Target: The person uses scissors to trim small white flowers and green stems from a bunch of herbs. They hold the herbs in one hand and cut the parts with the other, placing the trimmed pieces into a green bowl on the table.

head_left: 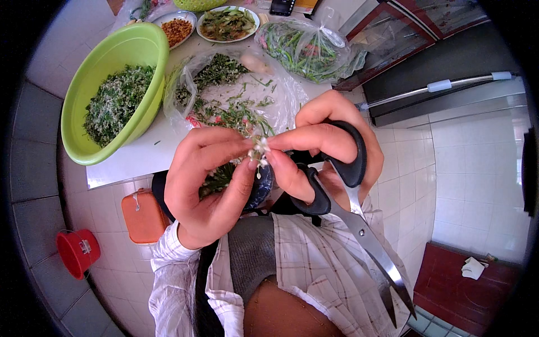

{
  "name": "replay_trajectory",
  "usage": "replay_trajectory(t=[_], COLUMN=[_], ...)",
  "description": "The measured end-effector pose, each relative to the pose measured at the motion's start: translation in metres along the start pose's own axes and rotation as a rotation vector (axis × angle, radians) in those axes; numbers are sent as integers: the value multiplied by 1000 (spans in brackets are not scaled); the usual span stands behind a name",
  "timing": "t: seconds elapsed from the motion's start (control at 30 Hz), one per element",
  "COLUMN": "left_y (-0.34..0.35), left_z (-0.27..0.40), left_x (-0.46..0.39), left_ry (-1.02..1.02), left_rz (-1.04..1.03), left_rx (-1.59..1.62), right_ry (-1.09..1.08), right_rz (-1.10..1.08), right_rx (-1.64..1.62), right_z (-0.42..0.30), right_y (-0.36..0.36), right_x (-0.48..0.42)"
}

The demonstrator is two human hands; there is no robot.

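Between the fingertips of my left hand (214,177) and my right hand (332,143) is a small cluster of white flower buds (259,151). Black-handled scissors (362,231) hang from my right hand, its thumb and finger through the loops, the blades slightly apart and pointing down towards me. Below my left hand, partly hidden, are green stems with white buds (217,181). Cut stems and buds (227,113) lie on a clear plastic bag (286,92) beyond my hands. A green plastic basin (158,46) at the left holds a heap of buds (118,105).
On the white table (126,164) stand a plate of cooked greens (227,25), a dish of reddish-brown food (176,31) and a tied bag of green vegetables (311,50). A phone (282,6) lies behind. An orange container (144,217) and a red bucket (78,255) are at the lower left.
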State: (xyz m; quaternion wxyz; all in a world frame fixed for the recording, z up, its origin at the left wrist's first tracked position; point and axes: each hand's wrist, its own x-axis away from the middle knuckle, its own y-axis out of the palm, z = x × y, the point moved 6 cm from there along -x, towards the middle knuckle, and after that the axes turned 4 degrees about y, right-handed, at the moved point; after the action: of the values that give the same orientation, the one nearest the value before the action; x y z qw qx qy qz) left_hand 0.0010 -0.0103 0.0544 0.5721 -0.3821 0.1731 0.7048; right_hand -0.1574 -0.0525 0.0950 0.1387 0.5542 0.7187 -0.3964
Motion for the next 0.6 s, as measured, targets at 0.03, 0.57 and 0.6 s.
replay_trajectory(t=[0.03,0.57,0.6], left_y=[-1,0,-1], left_z=[3,9,8], left_x=[-1,-1,-1], left_ry=[15,-26,-45], left_rz=[-6,-41,-45], left_rx=[-21,-12,20], right_ry=[-4,-47,-48], right_rz=[-2,42,41], right_rx=[7,82,83], right_z=[-2,-9,-9], right_y=[-1,-1,-3], right_x=[-1,5,5])
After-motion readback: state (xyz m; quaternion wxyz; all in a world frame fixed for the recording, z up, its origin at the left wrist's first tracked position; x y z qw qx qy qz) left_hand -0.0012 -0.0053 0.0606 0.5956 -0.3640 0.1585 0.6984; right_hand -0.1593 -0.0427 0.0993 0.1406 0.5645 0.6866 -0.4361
